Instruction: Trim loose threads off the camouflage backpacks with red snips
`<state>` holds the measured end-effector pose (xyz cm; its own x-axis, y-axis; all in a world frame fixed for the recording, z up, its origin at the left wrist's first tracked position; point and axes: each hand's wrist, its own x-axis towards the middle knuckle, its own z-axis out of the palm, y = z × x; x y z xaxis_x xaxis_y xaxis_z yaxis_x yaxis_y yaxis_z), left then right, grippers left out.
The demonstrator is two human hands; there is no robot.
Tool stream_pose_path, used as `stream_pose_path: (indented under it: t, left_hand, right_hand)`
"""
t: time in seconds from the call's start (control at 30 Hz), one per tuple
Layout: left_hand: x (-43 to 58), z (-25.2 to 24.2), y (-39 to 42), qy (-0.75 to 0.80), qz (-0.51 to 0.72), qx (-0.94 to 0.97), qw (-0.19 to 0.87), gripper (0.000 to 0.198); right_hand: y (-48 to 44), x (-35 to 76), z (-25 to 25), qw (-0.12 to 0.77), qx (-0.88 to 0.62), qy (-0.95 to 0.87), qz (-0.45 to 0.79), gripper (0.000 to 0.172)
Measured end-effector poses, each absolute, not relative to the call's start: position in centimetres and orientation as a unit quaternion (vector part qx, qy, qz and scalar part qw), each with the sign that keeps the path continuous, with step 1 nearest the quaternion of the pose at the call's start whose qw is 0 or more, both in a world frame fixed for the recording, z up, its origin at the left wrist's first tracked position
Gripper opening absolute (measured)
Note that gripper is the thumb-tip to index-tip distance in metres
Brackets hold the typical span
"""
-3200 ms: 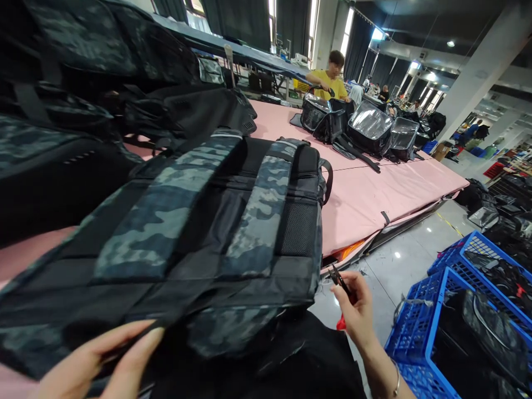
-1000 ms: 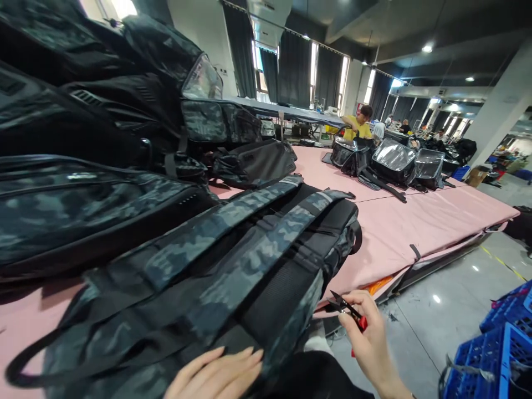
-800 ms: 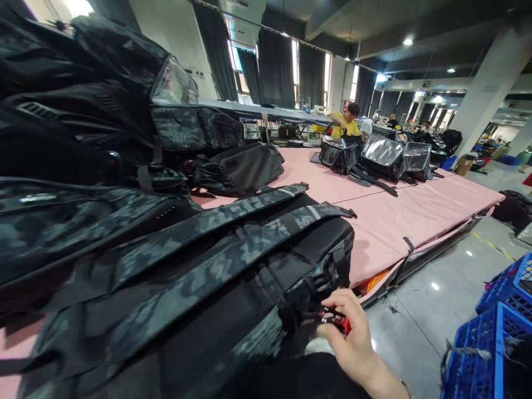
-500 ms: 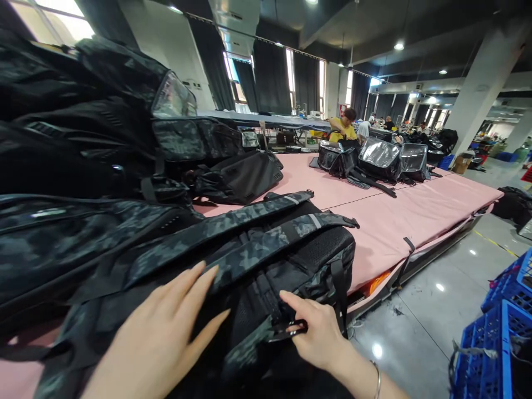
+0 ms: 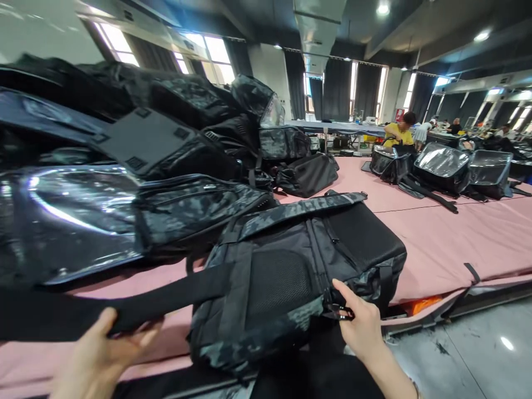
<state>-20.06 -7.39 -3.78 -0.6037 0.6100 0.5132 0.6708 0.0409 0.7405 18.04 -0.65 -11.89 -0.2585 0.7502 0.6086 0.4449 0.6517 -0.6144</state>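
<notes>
A black and grey camouflage backpack (image 5: 282, 277) lies with its padded mesh back panel facing up. One shoulder strap (image 5: 174, 291) is folded out to the left, its plain black underside showing. My left hand (image 5: 112, 346) grips that strap, thumb on top and fingers beneath. The other strap (image 5: 299, 210) lies along the bag's far side. At the bag's near edge, my right hand (image 5: 361, 321) has its fingers closed round small black scissors (image 5: 341, 313), the index finger stretched out toward the bag. The blades are hard to make out against the dark fabric.
More backpacks (image 5: 199, 213) are piled at the left, one with a shiny clear panel (image 5: 91, 205). Silver-lined bags (image 5: 443, 163) stand farther along the pink-covered table (image 5: 436, 244). A person in a yellow top (image 5: 399, 133) works behind them. The table edge drops to a grey floor (image 5: 490, 349).
The near shoulder strap has swung from across the bag out to the left, now in my left hand. My view has turned left. The scissors stay in my right hand.
</notes>
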Motion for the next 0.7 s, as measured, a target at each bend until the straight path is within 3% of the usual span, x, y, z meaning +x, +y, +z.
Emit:
stream_pose_path:
  t: [0.2,0.27,0.37,0.5,0.6,0.7]
  left_hand:
    - [-16.8,-8.9,-11.7,-0.72,-0.573,-0.349,-0.179,0.072]
    - [-15.4,-9.4,-12.2,-0.726,-0.578,-0.338,-0.161,0.063]
    - [-13.8,-8.6,-11.7,-0.732,-0.56,-0.385,-0.05,0.042]
    - [-13.7,-5.5,-8.7,-0.607,-0.413,-0.676,0.056,0.018]
    - [-14.1,-3.6,-6.1,-0.532,-0.285,-0.798,-0.001,0.018]
    - [-14.3,-3.3,-4.8,-0.536,-0.265,-0.798,-0.08,0.02]
  right_hand:
    - [-0.8,18.8,-11.8,0.46,-0.395,-0.776,0.175,0.065]
    - [-0.8,19.1,-11.6,0.458,-0.402,-0.772,0.182,0.066]
    - [-0.5,19.7,-11.3,0.441,-0.402,-0.779,0.192,0.069]
    - [-0.1,20.2,-11.3,0.417,-0.398,-0.793,0.199,0.073]
    - [-0.2,20.1,-11.2,0.42,-0.406,-0.786,0.202,0.069]
    - [-0.5,19.8,-11.0,0.43,-0.416,-0.774,0.208,0.065]
